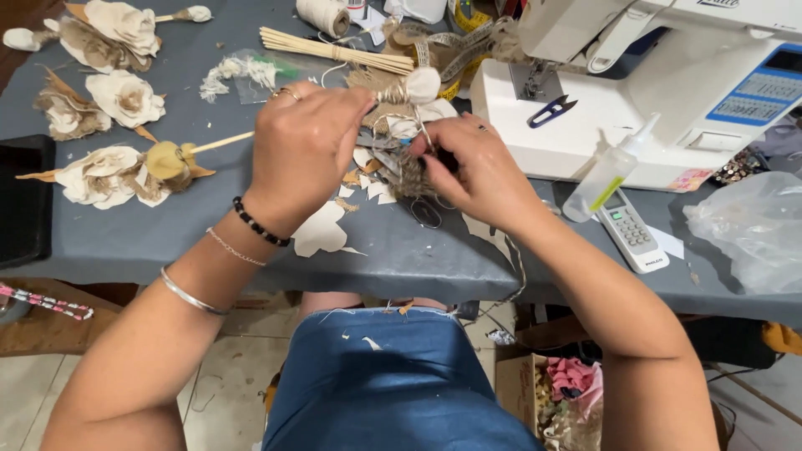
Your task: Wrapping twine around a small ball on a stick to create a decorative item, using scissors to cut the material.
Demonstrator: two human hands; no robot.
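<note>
My left hand [302,150] is closed around the stick with a white bud [422,84], and my right hand [476,171] pinches its twine [411,171], near the front edge of the grey table [167,242].

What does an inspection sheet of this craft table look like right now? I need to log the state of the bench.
Surface: grey table, strewn with cream offcuts.
Job's things: stick with a cream bud tip, wound with twine, held by the left hand; frayed twine bundle under the right hand.
Clutter: finished fabric flowers, bundle of sticks, twine spool, glue bottle, remote control, plastic bag, blue snips.
Grippers: both hands closed on the work.
Cables: nothing seen.
Surroundings: white sewing machine; box of scraps on the floor.
</note>
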